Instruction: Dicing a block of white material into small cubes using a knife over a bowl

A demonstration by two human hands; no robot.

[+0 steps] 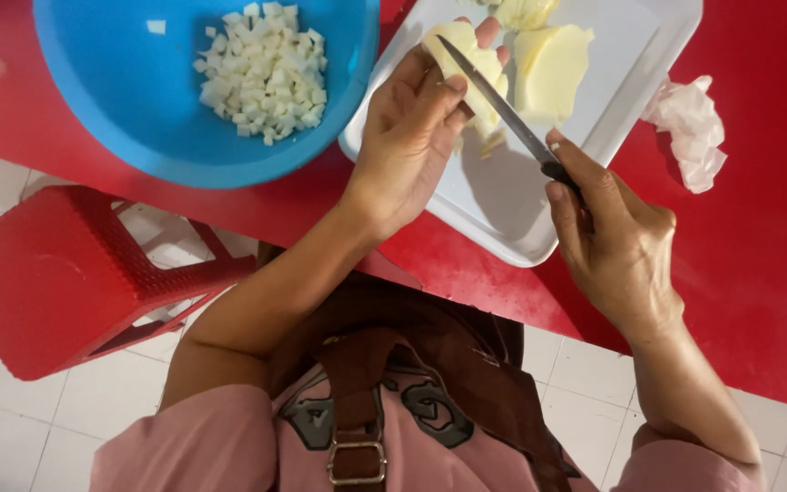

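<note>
Nearest the lens, the right hand (617, 241) grips a knife (503, 109) so its blade crosses the pale vegetable slab (466, 68) that the left hand (412, 137) cups above the white tray (503, 210), beside a blue bowl (129, 100) of diced pieces (261, 73).

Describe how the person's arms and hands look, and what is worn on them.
Both forearms are bare. The left hand and right hand wear no gloves, and no rings or watch show. Pink short sleeves cover the upper arms, under a brown apron.
</note>
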